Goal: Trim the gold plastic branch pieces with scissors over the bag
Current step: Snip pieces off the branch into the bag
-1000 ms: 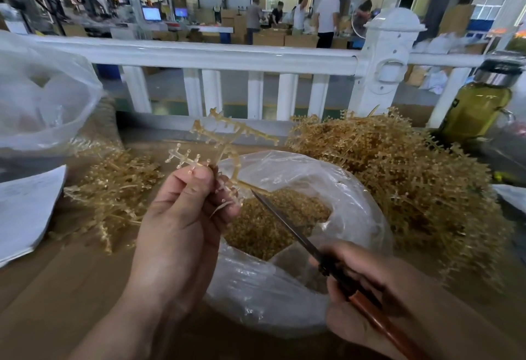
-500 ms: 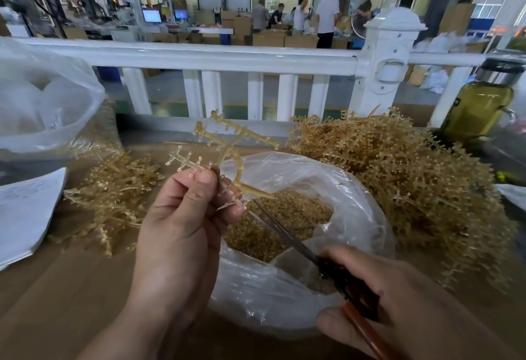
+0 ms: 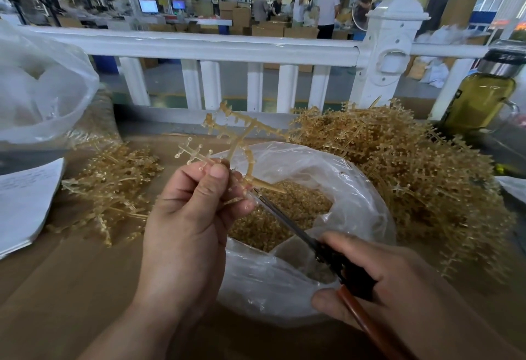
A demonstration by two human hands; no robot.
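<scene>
Head view: the left hand (image 3: 187,217) pinches a gold plastic branch piece with knobbed side twigs (image 3: 236,137) between thumb and curled fingers, holding it upright above the clear plastic bag (image 3: 270,282) of gold trimmings. The right hand (image 3: 392,282) is curled around the dark-bladed, brown-handled scissors (image 3: 284,217). The blades are almost together, their tips at the branch stem, just beside the left fingertips. Heaps of gold branches (image 3: 412,174) flank the bag.

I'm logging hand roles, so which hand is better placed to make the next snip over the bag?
Right. The right hand grips the scissors, whose tips sit at the branch piece above the bag. The left hand is busy holding that piece.
</scene>
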